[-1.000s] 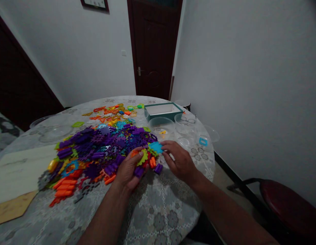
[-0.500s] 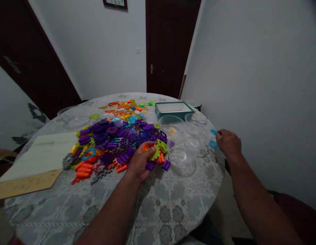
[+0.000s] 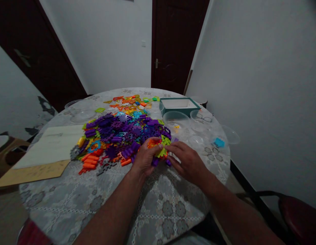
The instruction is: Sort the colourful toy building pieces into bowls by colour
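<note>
Left hand (image 3: pixel 145 159) clamped on bumpy yellow-green piece (image 3: pixel 162 152) and orange piece (image 3: pixel 152 144), right by near edge of big, mostly purple pile (image 3: pixel 110 127). Right hand (image 3: pixel 187 160) on other side, fingertips at yellow-green piece; cannot tell if they pinch it. Blue piece (image 3: pixel 219 142) lies on flowery table (image 3: pixel 151 204), off to right, near clear tubs (image 3: pixel 171 121). Green box (image 3: pixel 183 110) behind tubs.

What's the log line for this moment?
left hand: holding toy pieces | right hand: at green piece | blue piece: on table
</note>
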`<state>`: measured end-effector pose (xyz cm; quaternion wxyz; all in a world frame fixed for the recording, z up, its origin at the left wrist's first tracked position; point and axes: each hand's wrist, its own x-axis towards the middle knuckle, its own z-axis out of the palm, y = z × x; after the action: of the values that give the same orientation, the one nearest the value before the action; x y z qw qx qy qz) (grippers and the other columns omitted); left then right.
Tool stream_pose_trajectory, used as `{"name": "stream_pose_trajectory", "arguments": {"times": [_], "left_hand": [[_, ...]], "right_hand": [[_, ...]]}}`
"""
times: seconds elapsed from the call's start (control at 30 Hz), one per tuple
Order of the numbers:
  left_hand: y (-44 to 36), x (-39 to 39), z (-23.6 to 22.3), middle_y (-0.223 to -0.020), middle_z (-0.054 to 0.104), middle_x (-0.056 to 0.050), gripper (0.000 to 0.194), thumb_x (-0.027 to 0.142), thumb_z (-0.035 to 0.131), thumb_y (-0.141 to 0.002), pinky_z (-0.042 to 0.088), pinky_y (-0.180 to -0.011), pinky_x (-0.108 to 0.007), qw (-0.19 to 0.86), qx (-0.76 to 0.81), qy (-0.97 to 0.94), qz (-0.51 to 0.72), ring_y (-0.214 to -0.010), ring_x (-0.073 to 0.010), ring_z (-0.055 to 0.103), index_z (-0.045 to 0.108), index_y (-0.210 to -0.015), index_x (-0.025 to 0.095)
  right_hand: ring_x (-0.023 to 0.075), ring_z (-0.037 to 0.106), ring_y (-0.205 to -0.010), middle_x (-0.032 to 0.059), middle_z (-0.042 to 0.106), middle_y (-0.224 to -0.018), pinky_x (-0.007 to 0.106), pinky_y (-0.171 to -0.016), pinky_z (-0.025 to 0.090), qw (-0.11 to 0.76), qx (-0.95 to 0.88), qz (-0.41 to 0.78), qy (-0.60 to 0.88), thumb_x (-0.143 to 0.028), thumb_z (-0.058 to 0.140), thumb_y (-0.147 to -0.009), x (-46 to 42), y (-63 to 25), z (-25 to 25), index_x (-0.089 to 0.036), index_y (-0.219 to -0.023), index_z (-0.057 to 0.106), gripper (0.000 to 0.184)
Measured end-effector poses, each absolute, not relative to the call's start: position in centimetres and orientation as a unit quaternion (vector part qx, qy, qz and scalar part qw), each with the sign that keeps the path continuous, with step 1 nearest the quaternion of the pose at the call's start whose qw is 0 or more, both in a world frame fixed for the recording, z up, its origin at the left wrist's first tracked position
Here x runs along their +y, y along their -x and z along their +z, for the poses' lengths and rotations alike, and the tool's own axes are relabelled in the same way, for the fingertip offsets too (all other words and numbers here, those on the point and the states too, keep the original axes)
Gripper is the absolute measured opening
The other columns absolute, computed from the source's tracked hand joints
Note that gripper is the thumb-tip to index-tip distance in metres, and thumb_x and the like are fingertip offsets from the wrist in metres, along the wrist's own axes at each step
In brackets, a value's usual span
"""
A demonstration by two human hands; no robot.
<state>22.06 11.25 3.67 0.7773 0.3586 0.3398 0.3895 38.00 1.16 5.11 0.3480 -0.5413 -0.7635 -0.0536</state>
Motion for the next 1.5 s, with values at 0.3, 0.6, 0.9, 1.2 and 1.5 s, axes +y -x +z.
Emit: {"name": "stream_pose_trajectory", "arguments": {"times": [0.3,0.6,0.9,1.2,1.5], "left_hand": [[-22.2,11.5,3.2,-0.086,0.067,-0.001,0.048,0.035,0.091,-0.07,0.056,-0.051,-0.025,0.782,0.331,-0.35,0.394,-0.066,-0.0171,0.067,0.064,-0.107,0.021],[-21.8,11.6,4.1,-0.087,0.071,-0.003,0.045,0.021,0.085,-0.069,0.058,-0.05,-0.026,0.787,0.339,-0.322,0.403,-0.064,-0.0174,0.069,0.062,-0.108,0.021],[-21.7,11.6,4.6,-0.088,0.069,-0.002,0.049,0.014,0.082,-0.066,0.059,-0.051,-0.026,0.785,0.342,-0.313,0.41,-0.065,-0.0165,0.069,0.062,-0.11,0.019],[-21.7,11.7,4.6,-0.093,0.071,-0.004,0.05,0.012,0.083,-0.068,0.061,-0.052,-0.027,0.785,0.34,-0.315,0.41,-0.067,-0.0178,0.072,0.063,-0.113,0.019],[-21.7,11.8,4.5,-0.098,0.074,-0.006,0.054,0.012,0.085,-0.072,0.063,-0.053,-0.028,0.777,0.355,-0.328,0.404,-0.068,-0.019,0.074,0.065,-0.121,0.02]], "right_hand": [[0.0227,0.07,-0.095,0.0105,0.072,-0.107,0.035,-0.083,0.06,0.358,-0.762,-0.082,0.533,-0.02,0.056,-0.106,2.3,-37.9,4.2,-0.022,-0.119,0.071,0.019],[0.0212,0.071,-0.086,0.0067,0.076,-0.097,0.034,-0.082,0.057,0.443,-0.683,-0.03,0.58,-0.024,0.059,-0.103,2.6,-40.8,6.5,-0.022,-0.11,0.072,0.015],[0.0221,0.072,-0.075,0.0053,0.076,-0.084,0.034,-0.073,0.054,0.46,-0.507,0.006,0.728,-0.045,0.06,-0.097,4.4,-48.6,7.5,-0.02,-0.101,0.075,0.029],[0.0214,0.073,-0.072,0.0051,0.077,-0.082,0.032,-0.067,0.056,0.472,-0.437,0.009,0.765,-0.048,0.063,-0.094,3.0,-52.1,6.7,-0.02,-0.1,0.076,0.031],[0.0168,0.067,-0.062,0.0058,0.073,-0.076,0.028,-0.056,0.056,0.579,-0.315,0.054,0.75,-0.045,0.075,-0.082,1.7,-58.3,6.4,-0.015,-0.093,0.075,0.032]]}}
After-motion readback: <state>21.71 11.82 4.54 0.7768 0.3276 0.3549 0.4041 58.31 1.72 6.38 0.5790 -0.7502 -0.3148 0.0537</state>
